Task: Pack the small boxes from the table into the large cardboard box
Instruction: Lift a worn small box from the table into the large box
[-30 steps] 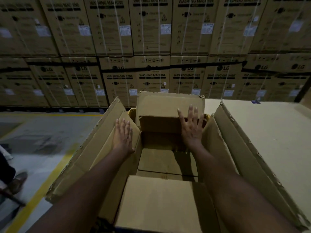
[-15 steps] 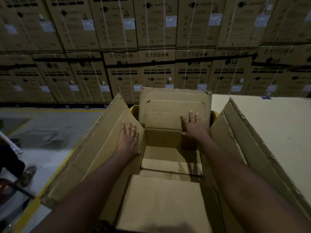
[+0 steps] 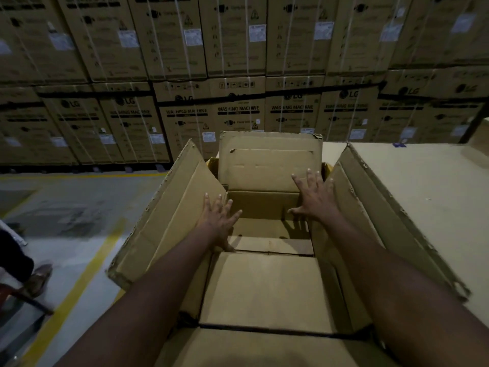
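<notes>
Over the mouth of the large cardboard box [image 3: 264, 205] both bare hands are spread flat, and neither grips anything. L hand [image 3: 218, 221] sits by the left inner wall. Its fingers [image 3: 218, 203] are straight and fanned, with the tips near the crease where the left flap [image 3: 164, 221] bends outward. Its heel is low toward the box floor [image 3: 270, 245]. It is prob. touching the wall, but that's not certain in this dim light. R hand [image 3: 316, 201] is further in, fingers [image 3: 309, 178] splayed wide. The tips are at the corner between the far flap [image 3: 270, 154] and the right flap [image 3: 391, 229], and the thumb stretches left across the far wall. Can't tell whether the R palm presses the cardboard or hovers just off it.

As for why: all four flaps are folded back (the near flap [image 3: 264, 290] lies toward the person's body), which keeps the opening wide for loading. My read is that the hands are pushing the side walls apart to square the carton up before anything goes in. So the walls lie outside and beyond the fingertips, w/ the open cavity between the two hands.

No small boxes show up in this view. The box floor shows only what look like its own bottom flaps. The table [image 3: 428, 197] stands just beside the right flap. Packing looks not yet begun. Strapped washing-machine cartons [image 3: 238, 112] are stacked behind.
</notes>
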A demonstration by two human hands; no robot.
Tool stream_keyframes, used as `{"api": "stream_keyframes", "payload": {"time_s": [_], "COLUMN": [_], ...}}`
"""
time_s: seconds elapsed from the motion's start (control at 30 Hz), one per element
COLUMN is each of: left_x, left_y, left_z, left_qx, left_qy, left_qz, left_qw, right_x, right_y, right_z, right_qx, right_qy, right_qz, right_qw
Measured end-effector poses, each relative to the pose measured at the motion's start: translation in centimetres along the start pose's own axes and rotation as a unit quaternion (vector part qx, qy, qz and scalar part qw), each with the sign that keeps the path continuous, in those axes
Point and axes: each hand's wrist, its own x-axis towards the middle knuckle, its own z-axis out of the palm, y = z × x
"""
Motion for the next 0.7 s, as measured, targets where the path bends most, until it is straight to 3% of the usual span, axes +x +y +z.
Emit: {"api": "stream_keyframes", "payload": {"time_s": [0.43, 0.53, 0.7], "left_x": [-5.4, -6.7, -8.2], "left_y": [-4.5, -4.5, -3.3], "left_z": [-2.0, -1.3, 0.0], "left_qx": [-0.178, -0.173, -0.131], "left_qy": [0.05, 0.074, 0.073], "left_qz": [-0.007, -0.005, -0.017], "left_qw": [0.983, 0.982, 0.989], "right_x": [-7.4, -9.6, -13.4], "right_y": [-4.0, -4.8, -5.4], "right_z": [-5.6, -6.5, -6.0], "right_qx": [-0.003, -0.004, -0.009], "right_qy": [0.029, 0.029, -0.039], "right_qz": [-0.01, -0.01, -0.021], "right_qw": [1.0, 1.0, 0.999]}}
